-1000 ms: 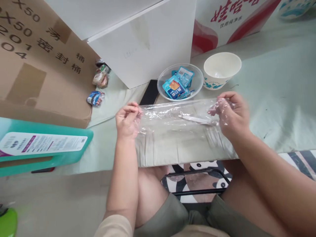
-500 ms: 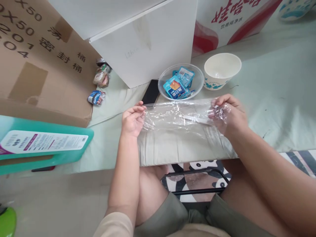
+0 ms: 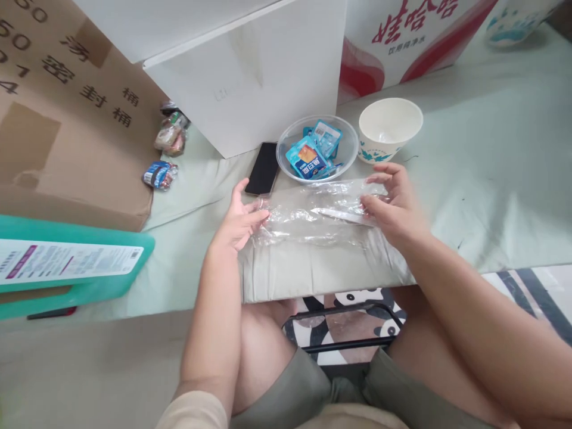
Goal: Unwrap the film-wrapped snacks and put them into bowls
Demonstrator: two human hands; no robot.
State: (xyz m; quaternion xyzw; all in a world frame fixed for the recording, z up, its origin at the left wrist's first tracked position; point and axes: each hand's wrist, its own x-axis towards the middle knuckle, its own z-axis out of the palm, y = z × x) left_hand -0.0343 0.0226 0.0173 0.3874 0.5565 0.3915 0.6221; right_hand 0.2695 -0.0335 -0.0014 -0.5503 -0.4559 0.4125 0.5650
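A clear, crinkled plastic bag or film [image 3: 308, 229] stretches between my hands near the table's front edge. My left hand [image 3: 239, 220] is at its left end, fingers apart, the thumb touching the film. At the right end my right hand [image 3: 395, 208] has its fingers spread and bent, the thumb at the film's edge. A narrow white pointed strip [image 3: 344, 215] shows through the plastic; its kind is unclear. Just beyond stand a clear round bowl [image 3: 286, 164] holding several blue snack packets [image 3: 308, 158] and a white paper bowl [image 3: 388, 125] with blue leaf prints.
A black phone [image 3: 263, 170] lies left of the clear bowl. White boxes [image 3: 250, 77], a red-and-white carton [image 3: 402, 53] and a brown carton [image 3: 80, 161] line the back and left. Small wrapped snacks [image 3: 159, 175] and a green jug [image 3: 111, 286] are at left.
My fingers have loosened and spread at both ends of the plastic, which hangs less taut and sits slightly lower. The view has shifted a little to the right.
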